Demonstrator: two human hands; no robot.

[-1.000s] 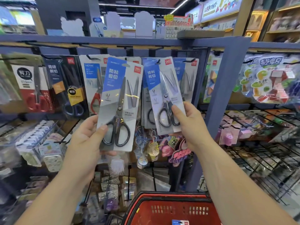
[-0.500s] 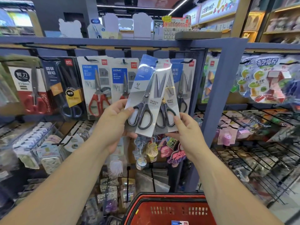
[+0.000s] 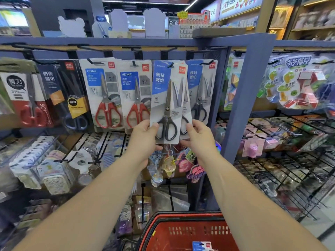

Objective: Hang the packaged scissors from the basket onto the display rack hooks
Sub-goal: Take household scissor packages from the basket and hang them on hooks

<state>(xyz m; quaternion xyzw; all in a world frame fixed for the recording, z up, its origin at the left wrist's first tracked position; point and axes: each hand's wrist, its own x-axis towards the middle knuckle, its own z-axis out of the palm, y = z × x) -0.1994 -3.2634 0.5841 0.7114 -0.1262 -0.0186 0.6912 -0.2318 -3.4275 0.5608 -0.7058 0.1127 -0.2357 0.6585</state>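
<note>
Mostly hidden are the fingers of both hands: they sit behind the cards, so only the thumbs and the backs of the hands show. The rear scissors pack (image 3: 186,105) is largely covered by the front scissors pack (image 3: 164,98). Only a strip along its right edge shows, with part of a black handle loop. Well above both hands, a black hook (image 3: 170,65) shows its tip at the front pack's hang hole, though how far the card sits along the hook cannot be told. The basket (image 3: 181,216), low down between the forearms, is cut off by the bottom edge of the frame. A spare pack (image 3: 203,246) inside it shows only its upper part.

The left hand (image 3: 145,140) grips the front scissors pack at its lower left corner, thumb pressed on the face beside the black handles, the other fingers behind. The right hand (image 3: 201,140) pinches the lower right corner of the rear scissors pack, thumb on the front just beside the handle loop. Both packs stand roughly upright between the two hands, the front one overlapping the rear.

Up and left of the left hand, two red-handled scissors packs (image 3: 107,95) hang side by side on the rack. The front pack's edge overlaps the nearer one. Above the right hand hangs a grey pack (image 3: 201,95) with black handles, and beyond it stands the blue rack post (image 3: 243,98).
</note>
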